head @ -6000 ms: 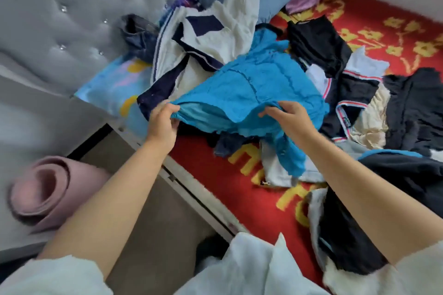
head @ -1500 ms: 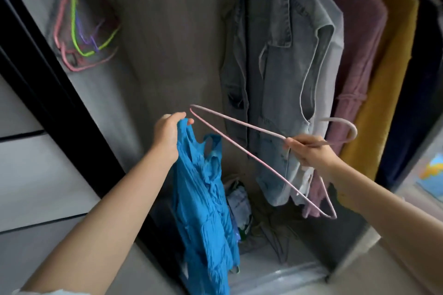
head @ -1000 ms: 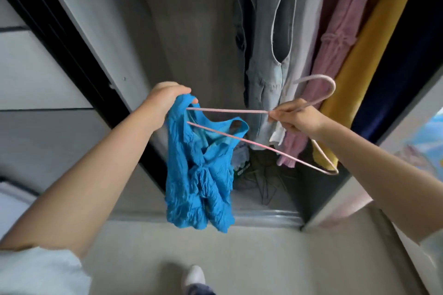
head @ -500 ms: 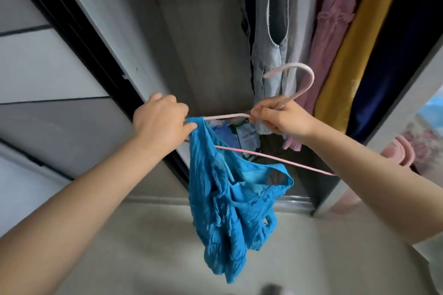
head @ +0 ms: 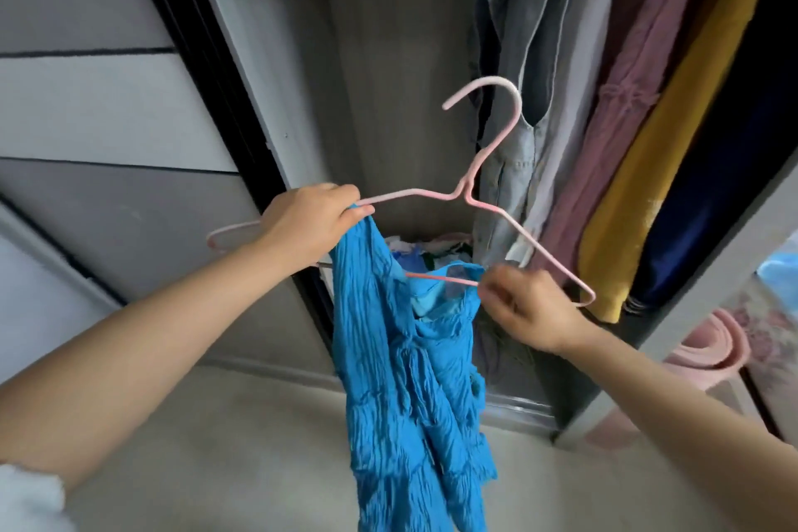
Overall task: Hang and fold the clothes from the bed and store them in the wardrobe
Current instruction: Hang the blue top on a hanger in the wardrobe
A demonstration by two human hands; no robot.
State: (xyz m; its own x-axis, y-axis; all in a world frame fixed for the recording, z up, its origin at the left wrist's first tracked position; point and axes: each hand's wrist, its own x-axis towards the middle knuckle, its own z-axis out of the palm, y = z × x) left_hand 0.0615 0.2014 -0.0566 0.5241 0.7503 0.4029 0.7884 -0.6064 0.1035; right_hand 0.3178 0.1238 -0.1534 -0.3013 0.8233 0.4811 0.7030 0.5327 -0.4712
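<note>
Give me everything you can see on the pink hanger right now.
The hanger is thin pale pink wire, apparently coated. It is held in front of the open wardrobe, hook up and free of any rail. The left hand grips its left shoulder together with the blue garment. The bottom bar passes through the garment's opening, where the blurred right hand pinches bar or cloth.

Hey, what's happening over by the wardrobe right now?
A person is putting a crinkled bright blue top onto a thin pink wire hanger in front of the open wardrobe. The left hand grips one shoulder of the top together with the hanger's left arm. The right hand pinches the neckline by the hanger's lower bar, though it is blurred. The top is only half on. A grey denim vest, a mauve garment and a mustard garment already hang inside.
</note>
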